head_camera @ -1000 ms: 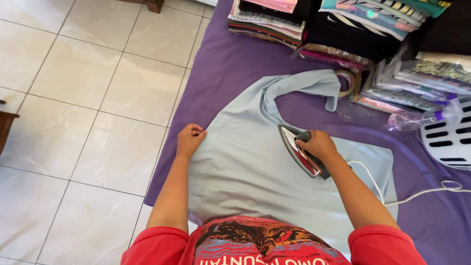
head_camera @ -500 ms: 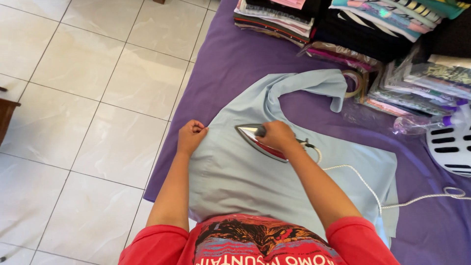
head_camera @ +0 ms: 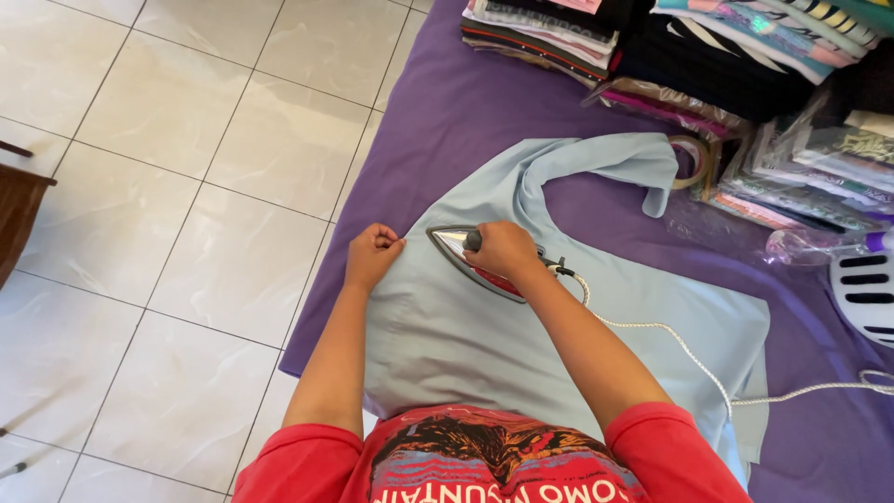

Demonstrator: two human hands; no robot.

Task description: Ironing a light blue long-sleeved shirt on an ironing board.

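A pale blue garment (head_camera: 484,345) lies spread flat on a purple sheet (head_camera: 447,112) on the floor. My right hand (head_camera: 503,250) grips the handle of a silver and red iron (head_camera: 456,246), whose tip points left on the garment's upper left part. My left hand (head_camera: 372,256) is closed in a fist, pinching the garment's left edge just beside the iron's tip. The iron's white braided cord (head_camera: 670,335) trails right across the cloth.
Stacks of folded clothes (head_camera: 708,47) line the far edge of the sheet. A clear spray bottle (head_camera: 819,247) and a white slatted object (head_camera: 866,293) lie at the right. Pale floor tiles (head_camera: 186,186) fill the left; a wooden furniture corner (head_camera: 19,210) is at far left.
The iron has slid left across the garment, from the middle right toward the left edge near my left hand, turning its tip leftward. My left hand has stayed on the edge.
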